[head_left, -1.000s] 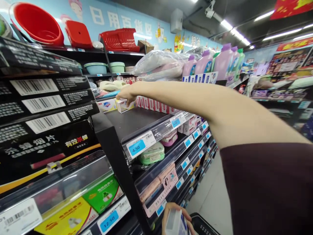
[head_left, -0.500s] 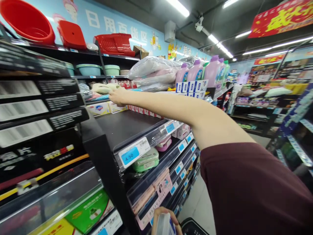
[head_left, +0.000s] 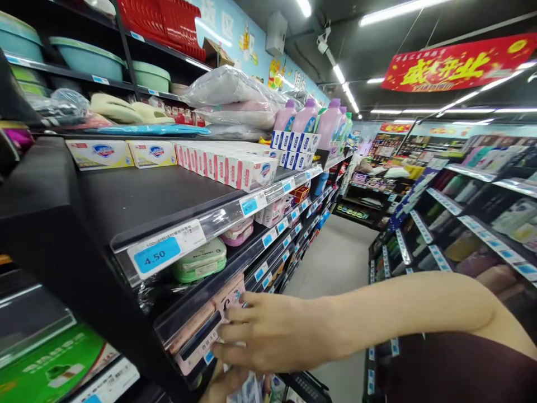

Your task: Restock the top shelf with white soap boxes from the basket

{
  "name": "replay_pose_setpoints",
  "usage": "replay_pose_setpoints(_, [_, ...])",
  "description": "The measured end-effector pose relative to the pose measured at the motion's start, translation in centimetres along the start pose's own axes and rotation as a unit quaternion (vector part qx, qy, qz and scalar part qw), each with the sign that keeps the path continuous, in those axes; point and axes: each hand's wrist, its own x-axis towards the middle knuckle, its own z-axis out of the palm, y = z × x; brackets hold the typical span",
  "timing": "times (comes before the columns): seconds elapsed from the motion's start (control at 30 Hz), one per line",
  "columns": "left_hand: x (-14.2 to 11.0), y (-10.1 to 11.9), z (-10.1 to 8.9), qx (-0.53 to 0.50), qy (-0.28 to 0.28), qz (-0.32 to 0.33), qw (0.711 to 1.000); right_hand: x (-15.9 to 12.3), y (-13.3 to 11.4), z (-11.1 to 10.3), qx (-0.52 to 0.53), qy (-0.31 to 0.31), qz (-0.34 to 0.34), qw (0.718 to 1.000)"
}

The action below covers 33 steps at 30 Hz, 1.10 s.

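My right hand (head_left: pixel 268 330) reaches across low in front of the shelf edge, its fingers apart, with nothing visible in them. Just below it, my left hand (head_left: pixel 224 385) shows only partly; the right hand hides some of its fingers. A white-and-blue package (head_left: pixel 245 390) is at the left hand's fingers, cut off by the lower frame edge. Beside the hands is the black rim of a shopping basket (head_left: pixel 308 387). Pink boxes (head_left: pixel 216 313) stand on the lower shelf just behind my right fingertips. A green soap dish (head_left: pixel 201 260) sits above them.
The upper shelf (head_left: pixel 138 196) carries yellow-white soap boxes (head_left: pixel 100 154), pink-striped boxes (head_left: pixel 226 165) and blue-white boxes (head_left: pixel 296 143). Cream-coloured slippers (head_left: pixel 121 109) lie behind. A black shelf post (head_left: pixel 79 240) rises at left. The aisle floor (head_left: pixel 339 252) runs ahead between shelves.
My right hand has come back from the slippers at the rear of the upper shelf, down to beside my left hand. The view has shifted, bringing more of the aisle into sight.
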Motion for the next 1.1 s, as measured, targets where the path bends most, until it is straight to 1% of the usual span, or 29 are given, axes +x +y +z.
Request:
replay_pose_setpoints(0.03, [0.3, -0.2, 0.1, 0.004, -0.009, -0.009, 1.000, -0.2, 0.0, 0.9, 0.005, -0.002, -0.021, 1.000])
replay_pose_setpoints(0.07, [0.5, -0.3, 0.4, 0.007, -0.028, -0.014, 1.000, -0.4, 0.3, 1.4, 0.018, -0.014, -0.033, 0.999])
replay_pose_setpoints(0.1, [0.6, -0.2, 0.6, 0.007, -0.054, -0.012, 0.998, -0.7, 0.8, 1.4, 0.039, -0.032, -0.033, 0.998])
replay_pose_setpoints(0.17, [0.8, 0.0, 1.2, -0.001, -0.100, 0.006, 0.995, -1.5, 2.2, 0.6, 0.097, -0.069, -0.007, 0.993])
replay_pose_setpoints(0.23, [0.9, 0.4, 1.6, -0.018, -0.117, 0.038, 0.992, -2.7, 3.7, -0.3, 0.145, -0.082, 0.036, 0.985])
replay_pose_setpoints(0.3, [1.1, 0.8, 1.7, -0.049, -0.103, 0.057, 0.992, -3.8, 5.0, -0.8, 0.155, -0.076, 0.090, 0.981])
replay_pose_setpoints(0.4, [1.4, 1.0, 1.3, -0.091, -0.071, 0.058, 0.992, -4.5, 6.2, -0.3, 0.162, -0.070, 0.153, 0.972])
replay_pose_setpoints(0.5, [1.4, 1.1, 1.1, -0.096, -0.068, 0.064, 0.991, -4.2, 6.6, 0.3, 0.185, -0.082, 0.169, 0.965])
replay_pose_setpoints(0.63, [1.1, 1.2, 1.1, -0.078, -0.060, 0.080, 0.992, -3.1, 6.4, 0.2, 0.183, -0.089, 0.154, 0.967])
replay_pose_setpoints(0.7, [0.9, 1.3, 1.1, -0.075, -0.054, 0.097, 0.991, -2.5, 6.1, -0.1, 0.148, -0.082, 0.121, 0.978])
replay_pose_setpoints(0.73, [0.8, 1.3, 1.1, -0.070, -0.041, 0.110, 0.991, -2.3, 5.8, -0.2, 0.120, -0.077, 0.100, 0.985])
replay_pose_setpoints(0.8, [0.7, 1.3, 1.2, -0.045, 0.014, 0.142, 0.989, -2.1, 5.4, -0.3, 0.067, -0.068, 0.064, 0.993])
replay_pose_setpoints(0.87, [0.7, 1.1, 1.3, -0.007, 0.076, 0.181, 0.981, -2.1, 5.1, -0.3, 0.059, -0.059, 0.058, 0.995])
replay_pose_setpoints(0.93, [0.8, 0.9, 1.5, 0.034, 0.105, 0.226, 0.968, -2.5, 5.2, -0.2, 0.110, -0.045, 0.076, 0.990])
replay_pose_setpoints(1.03, [1.0, 1.0, 1.5, 0.112, 0.113, 0.293, 0.943, -3.1, 6.0, -0.1, 0.215, -0.013, 0.119, 0.969])
replay_pose_setpoints(1.1, [1.1, 1.0, 1.3, 0.159, 0.119, 0.312, 0.929, -3.1, 6.5, -0.1, 0.268, -0.022, 0.142, 0.953])
